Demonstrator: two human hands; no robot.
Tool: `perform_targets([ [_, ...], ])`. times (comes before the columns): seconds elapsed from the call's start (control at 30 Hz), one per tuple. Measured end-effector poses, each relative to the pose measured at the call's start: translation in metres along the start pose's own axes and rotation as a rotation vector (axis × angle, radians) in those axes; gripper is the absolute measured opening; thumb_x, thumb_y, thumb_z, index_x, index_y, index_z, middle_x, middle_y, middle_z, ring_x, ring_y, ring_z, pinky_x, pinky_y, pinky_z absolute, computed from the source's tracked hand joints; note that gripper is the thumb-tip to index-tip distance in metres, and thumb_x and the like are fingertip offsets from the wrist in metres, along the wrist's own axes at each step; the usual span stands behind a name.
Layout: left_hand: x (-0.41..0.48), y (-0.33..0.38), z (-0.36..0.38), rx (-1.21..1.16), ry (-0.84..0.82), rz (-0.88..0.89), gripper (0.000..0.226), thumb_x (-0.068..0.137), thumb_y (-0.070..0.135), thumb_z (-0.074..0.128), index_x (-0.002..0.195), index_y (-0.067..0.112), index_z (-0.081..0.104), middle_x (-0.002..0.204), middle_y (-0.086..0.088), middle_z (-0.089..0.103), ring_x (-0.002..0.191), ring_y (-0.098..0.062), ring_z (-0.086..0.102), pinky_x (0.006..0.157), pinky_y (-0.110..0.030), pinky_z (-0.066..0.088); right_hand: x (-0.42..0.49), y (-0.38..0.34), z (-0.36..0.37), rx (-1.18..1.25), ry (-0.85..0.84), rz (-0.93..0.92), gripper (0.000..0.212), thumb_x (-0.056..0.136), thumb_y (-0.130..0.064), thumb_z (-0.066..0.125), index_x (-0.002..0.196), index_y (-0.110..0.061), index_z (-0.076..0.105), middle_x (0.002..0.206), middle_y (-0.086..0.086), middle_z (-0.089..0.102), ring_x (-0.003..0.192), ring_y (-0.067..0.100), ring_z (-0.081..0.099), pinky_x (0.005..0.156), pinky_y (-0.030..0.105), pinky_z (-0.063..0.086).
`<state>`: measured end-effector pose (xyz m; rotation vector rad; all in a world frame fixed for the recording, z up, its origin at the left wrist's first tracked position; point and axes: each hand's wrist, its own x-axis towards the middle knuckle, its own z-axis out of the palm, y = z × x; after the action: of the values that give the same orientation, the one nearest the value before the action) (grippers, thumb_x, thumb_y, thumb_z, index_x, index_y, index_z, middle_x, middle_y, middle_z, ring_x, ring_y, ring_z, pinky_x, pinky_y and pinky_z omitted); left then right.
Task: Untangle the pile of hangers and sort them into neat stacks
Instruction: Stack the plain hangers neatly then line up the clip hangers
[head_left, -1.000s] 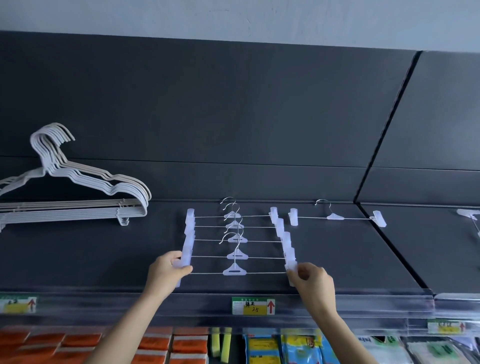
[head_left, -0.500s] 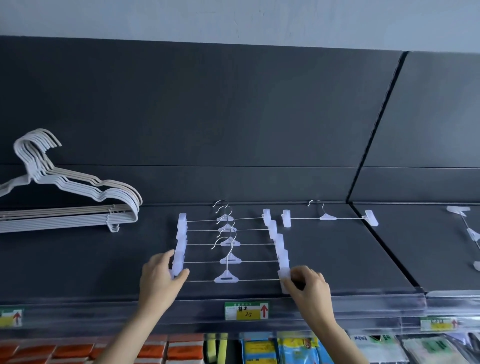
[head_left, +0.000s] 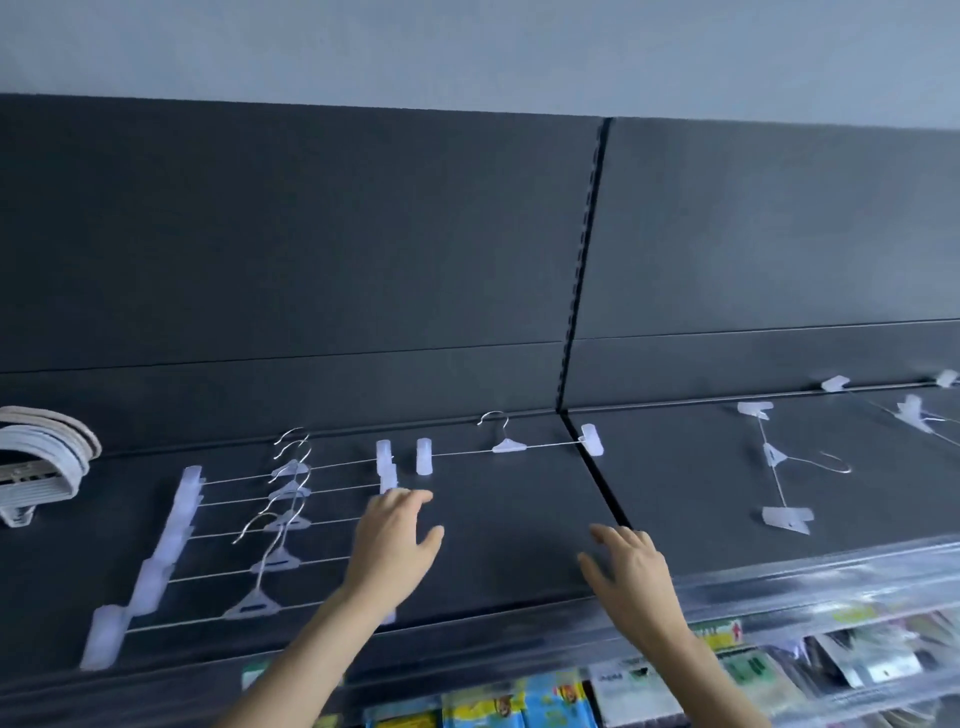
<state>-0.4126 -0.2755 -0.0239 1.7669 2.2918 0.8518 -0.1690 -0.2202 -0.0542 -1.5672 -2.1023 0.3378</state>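
Several white clip hangers (head_left: 270, 525) lie in a neat overlapping row on the dark shelf (head_left: 498, 530), left of centre. My left hand (head_left: 395, 545) hovers over the row's right-hand clips with fingers spread and holds nothing. My right hand (head_left: 628, 566) reaches over the bare shelf further right, fingers spread, also holding nothing. A single clip hanger (head_left: 506, 446) lies flat behind both hands. Another clip hanger (head_left: 776, 462) lies turned sideways on the right shelf section, and more loose clip hangers (head_left: 914, 413) lie at the far right.
A stack of white and beige coat hangers (head_left: 44, 457) sits at the left edge. A clear plastic rail (head_left: 810, 577) runs along the shelf front, with price tags and packaged goods (head_left: 524, 701) on the shelf below. A vertical slotted post (head_left: 587, 270) divides the back panels.
Both hands let go of the front hanger's end clips and moved right; the left hand is now at the row's right side. The view swung right, showing loose hangers on the right section.
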Motion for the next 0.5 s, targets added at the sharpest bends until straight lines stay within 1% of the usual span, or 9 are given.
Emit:
perform_targets([
  [0.07, 0.006, 0.035, 0.025, 0.06, -0.022, 0.023, 0.041, 0.088, 0.029, 0.054, 0.128, 0.018, 0.048, 0.128, 0.001, 0.051, 0.122, -0.02, 0.042, 0.102, -0.027, 0.032, 0.007, 0.037, -0.021, -0.074, -0.025, -0.031, 0.039, 0.086, -0.031, 0.057, 0.121, -0.012, 0.055, 0.117, 0.005, 0.061, 0.111, 0.029, 0.051, 0.089, 0.038, 0.042],
  [0.13, 0.011, 0.072, 0.048, 0.173, -0.062, 0.052, 0.044, 0.089, 0.033, 0.051, 0.131, 0.02, 0.045, 0.131, 0.002, 0.049, 0.124, -0.021, 0.04, 0.103, -0.029, 0.032, 0.012, 0.076, -0.046, -0.138, -0.016, -0.081, 0.039, 0.081, -0.031, 0.063, 0.116, -0.013, 0.059, 0.111, 0.003, 0.065, 0.106, 0.029, 0.056, 0.085, 0.04, 0.046],
  [0.17, 0.013, 0.093, 0.061, 0.228, -0.085, 0.065, 0.045, 0.089, 0.034, 0.05, 0.131, 0.02, 0.044, 0.132, 0.002, 0.048, 0.125, -0.021, 0.04, 0.103, -0.03, 0.032, 0.015, 0.098, -0.06, -0.183, -0.009, -0.113, 0.038, 0.077, -0.032, 0.067, 0.111, -0.015, 0.062, 0.104, 0.001, 0.068, 0.099, 0.028, 0.061, 0.078, 0.04, 0.05],
  [0.23, 0.017, 0.136, 0.085, 0.274, -0.129, 0.083, 0.046, 0.09, 0.036, 0.049, 0.132, 0.021, 0.043, 0.133, 0.001, 0.047, 0.127, -0.021, 0.038, 0.102, -0.031, 0.033, 0.02, 0.14, -0.09, -0.272, 0.02, -0.149, 0.036, 0.065, -0.037, 0.069, 0.096, -0.019, 0.068, 0.086, -0.005, 0.07, 0.08, 0.022, 0.067, 0.061, 0.033, 0.054],
  [0.3, 0.023, 0.179, 0.109, 0.261, -0.158, 0.107, 0.046, 0.09, 0.036, 0.048, 0.133, 0.021, 0.042, 0.134, 0.002, 0.046, 0.127, -0.02, 0.038, 0.103, -0.031, 0.032, 0.025, 0.181, -0.121, -0.304, 0.03, -0.13, 0.035, 0.06, -0.037, 0.071, 0.09, -0.021, 0.068, 0.082, -0.006, 0.07, 0.074, 0.021, 0.067, 0.056, 0.032, 0.054],
  [0.33, 0.025, 0.2, 0.12, 0.248, -0.167, 0.123, 0.046, 0.09, 0.037, 0.047, 0.133, 0.022, 0.041, 0.135, 0.003, 0.046, 0.127, -0.019, 0.038, 0.104, -0.03, 0.031, 0.027, 0.202, -0.134, -0.301, 0.023, -0.099, 0.034, 0.061, -0.034, 0.073, 0.091, -0.02, 0.068, 0.084, -0.004, 0.07, 0.077, 0.024, 0.067, 0.058, 0.035, 0.054],
  [0.4, 0.03, 0.236, 0.139, 0.226, -0.19, 0.153, 0.045, 0.091, 0.037, 0.047, 0.133, 0.021, 0.041, 0.136, 0.003, 0.045, 0.128, -0.019, 0.037, 0.105, -0.03, 0.03, 0.03, 0.236, -0.159, -0.252, 0.018, -0.017, 0.035, 0.07, -0.029, 0.073, 0.102, -0.017, 0.066, 0.097, 0.002, 0.069, 0.092, 0.031, 0.063, 0.073, 0.041, 0.051],
  [0.43, 0.034, 0.255, 0.15, 0.218, -0.202, 0.168, 0.045, 0.091, 0.036, 0.047, 0.134, 0.021, 0.041, 0.136, 0.003, 0.045, 0.129, -0.018, 0.037, 0.105, -0.029, 0.03, 0.031, 0.254, -0.171, -0.229, 0.018, 0.011, 0.038, 0.075, -0.03, 0.069, 0.11, -0.016, 0.063, 0.106, 0.004, 0.067, 0.102, 0.032, 0.058, 0.082, 0.043, 0.048],
  [0.5, 0.04, 0.279, 0.166, 0.206, -0.221, 0.181, 0.045, 0.092, 0.036, 0.046, 0.134, 0.021, 0.041, 0.137, 0.003, 0.045, 0.129, -0.018, 0.036, 0.105, -0.029, 0.03, 0.034, 0.278, -0.185, -0.229, 0.012, 0.039, 0.043, 0.085, -0.035, 0.057, 0.126, -0.019, 0.051, 0.124, 0.001, 0.057, 0.119, 0.027, 0.047, 0.096, 0.04, 0.039],
])
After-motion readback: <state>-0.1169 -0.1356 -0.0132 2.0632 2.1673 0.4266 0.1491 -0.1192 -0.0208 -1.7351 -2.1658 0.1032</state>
